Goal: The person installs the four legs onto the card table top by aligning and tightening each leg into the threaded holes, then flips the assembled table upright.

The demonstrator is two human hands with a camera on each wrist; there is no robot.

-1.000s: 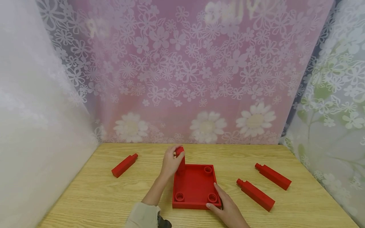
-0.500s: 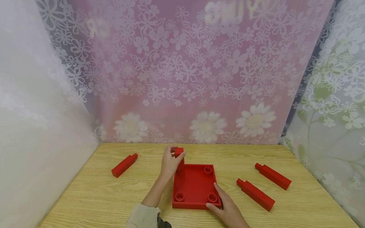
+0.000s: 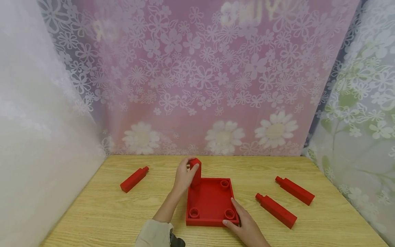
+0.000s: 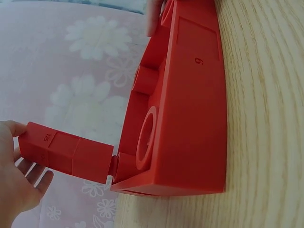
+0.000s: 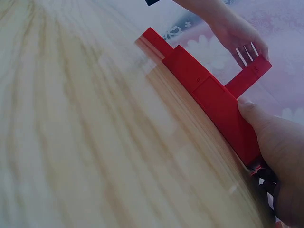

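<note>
In the head view, a shallow red square tabletop lies underside up, with a round socket in each corner. A red square table leg stands upright at its far left corner. My left hand holds the leg near its top, thumb on the near side and fingers behind. In the left wrist view, the narrow neck of the leg meets the corner socket. My right hand grips the near right corner of the tabletop, thumb on the front edge, fingers along the right side.
Two more red legs lie on the wooden table to the right. Another leg lies at the far left. A pink flowered curtain hangs behind the table, with pale curtains at both sides.
The leg has turned about its upright axis, its top showing a different angle, while my left fingers shifted around it. My right hand and the tabletop stay in place.
</note>
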